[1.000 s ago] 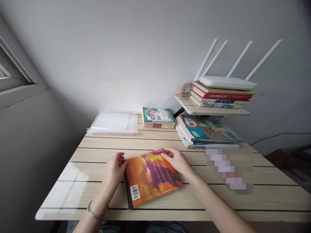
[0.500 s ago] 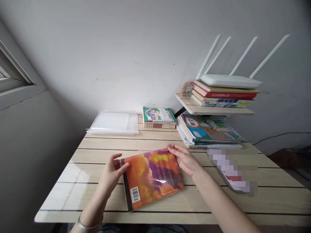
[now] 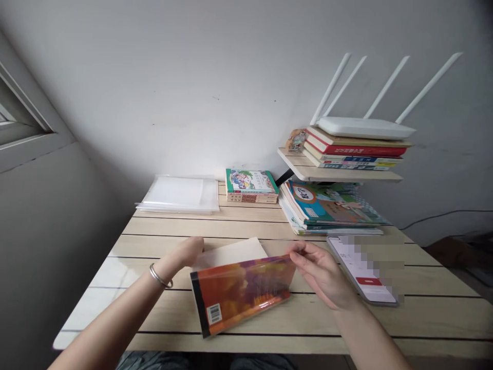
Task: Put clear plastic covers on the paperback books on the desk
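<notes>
A book (image 3: 246, 293) with an orange, purple and yellow back cover, a black spine strip and a barcode rests on the table in front of me, inside a clear plastic book cover. Its back cover is lifted and a pale page (image 3: 234, 252) shows behind it. My right hand (image 3: 318, 270) is closed, thumb and fingers pinching the upper right corner of the cover and its plastic. My left hand (image 3: 192, 250), with a silver bangle on the wrist, is behind the book's upper left corner. Its fingers are hidden.
Clear plastic covers (image 3: 175, 194) lie stacked at the back left. A few small books (image 3: 252, 185) sit at the back middle, textbooks (image 3: 331, 208) under a raised shelf (image 3: 350, 176). A white router (image 3: 365, 127) tops the shelf's books. A phone (image 3: 364, 270) lies right.
The back cover has been lifted and tilted, showing a pale page. My left hand went from the left edge to behind the book. My right hand moved right and down, still pinching the corner.
</notes>
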A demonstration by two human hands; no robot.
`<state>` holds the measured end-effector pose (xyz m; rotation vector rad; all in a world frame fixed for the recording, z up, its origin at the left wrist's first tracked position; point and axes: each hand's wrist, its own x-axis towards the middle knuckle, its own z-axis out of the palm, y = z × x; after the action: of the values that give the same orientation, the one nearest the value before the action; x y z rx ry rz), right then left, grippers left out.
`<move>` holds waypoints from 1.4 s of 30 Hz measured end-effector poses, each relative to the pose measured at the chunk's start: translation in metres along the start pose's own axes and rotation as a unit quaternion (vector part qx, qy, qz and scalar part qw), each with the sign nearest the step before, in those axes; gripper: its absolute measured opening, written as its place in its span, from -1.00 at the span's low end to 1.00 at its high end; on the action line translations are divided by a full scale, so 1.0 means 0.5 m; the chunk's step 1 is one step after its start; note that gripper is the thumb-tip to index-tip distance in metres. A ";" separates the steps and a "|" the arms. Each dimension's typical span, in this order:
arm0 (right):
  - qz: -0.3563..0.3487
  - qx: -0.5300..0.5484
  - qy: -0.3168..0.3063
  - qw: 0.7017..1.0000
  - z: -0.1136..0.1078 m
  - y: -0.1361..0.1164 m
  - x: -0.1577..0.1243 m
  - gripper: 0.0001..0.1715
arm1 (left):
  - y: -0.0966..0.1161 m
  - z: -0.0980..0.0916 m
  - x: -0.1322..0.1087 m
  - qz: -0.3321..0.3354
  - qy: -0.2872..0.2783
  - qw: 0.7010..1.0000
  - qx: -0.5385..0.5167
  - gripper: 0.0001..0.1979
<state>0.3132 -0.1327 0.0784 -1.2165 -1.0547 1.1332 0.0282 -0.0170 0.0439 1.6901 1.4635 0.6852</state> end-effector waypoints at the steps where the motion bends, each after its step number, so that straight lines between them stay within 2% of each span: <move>1: -0.003 -0.002 0.003 1.000 -0.002 0.000 -0.005 -0.61 | 0.006 0.004 0.003 -0.006 -0.046 0.999 0.020 -0.78; 2: -0.009 -0.004 0.007 1.000 -0.006 0.000 -0.010 -0.62 | 0.012 0.005 0.003 -0.009 -0.090 0.995 0.040 -0.76; 4: -0.025 -0.015 0.015 0.999 -0.015 0.004 -0.019 -0.64 | 0.025 0.002 -0.008 -0.006 -0.145 0.987 0.063 -0.78; 7: -0.055 -0.050 0.010 0.997 -0.029 0.011 -0.025 -0.70 | 0.059 -0.018 -0.044 0.026 -0.151 0.985 0.078 -0.83; 9: -0.084 -0.076 -0.004 0.994 -0.030 0.011 -0.021 -0.73 | 0.099 -0.041 -0.068 0.078 -0.107 0.986 0.097 -0.86; 11: -0.134 -0.091 -0.020 0.987 -0.022 0.008 -0.007 -0.76 | 0.145 -0.067 -0.079 0.143 -0.031 0.979 0.141 -0.89; 13: -0.207 -0.106 -0.034 0.972 -0.008 0.009 0.020 -0.82 | 0.183 -0.088 -0.073 0.201 0.049 0.955 0.212 -0.90; 15: -0.283 -0.153 -0.044 0.946 0.006 0.025 0.056 -0.90 | 0.194 -0.096 -0.049 0.259 0.133 0.918 0.271 -0.81; 18: -0.374 -0.262 -0.038 0.889 0.020 0.081 0.112 -0.85 | 0.151 -0.081 0.002 0.360 0.207 0.847 0.331 -0.69; 21: -0.425 -0.346 -0.054 0.835 0.022 0.148 0.143 -0.76 | 0.068 -0.052 0.036 0.470 0.192 0.778 0.370 -0.70; 23: -0.432 -0.400 -0.075 0.805 0.021 0.178 0.146 -0.75 | 0.017 -0.038 0.039 0.502 0.179 0.751 0.390 -0.73; 24: -0.432 -0.423 -0.086 0.792 0.020 0.185 0.143 -0.75 | -0.003 -0.035 0.036 0.503 0.168 0.748 0.400 -0.74; 26: -0.427 -0.464 -0.104 0.769 0.021 0.188 0.133 -0.76 | -0.033 -0.033 0.025 0.487 0.122 0.754 0.424 -0.75; 29: -0.411 -0.510 -0.115 0.747 0.027 0.176 0.115 -0.80 | -0.055 -0.036 0.011 0.449 0.025 0.772 0.450 -0.75; 31: -0.411 -0.529 -0.117 0.733 0.033 0.168 0.105 -0.80 | -0.064 -0.036 0.007 0.430 -0.006 0.786 0.444 -0.75; 34: -0.423 -0.536 -0.119 0.720 0.038 0.163 0.099 -0.80 | -0.070 -0.031 0.002 0.420 -0.002 0.806 0.417 -0.78; 36: -0.419 -0.528 -0.118 0.729 0.035 0.164 0.098 -0.78 | -0.066 -0.029 -0.003 0.418 0.014 0.826 0.379 -0.78; 38: -0.401 -0.513 -0.126 0.749 0.026 0.163 0.096 -0.77 | -0.049 -0.034 -0.012 0.397 0.036 0.860 0.317 -0.78; 42: -0.366 -0.481 -0.175 0.777 -0.003 0.152 0.073 -0.79 | 0.015 -0.064 -0.024 0.303 0.044 0.938 0.162 -0.82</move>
<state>0.3145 -0.0961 0.0023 -1.1223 -2.3125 0.1227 0.0042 -0.0224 0.0687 2.4391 1.1470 0.8827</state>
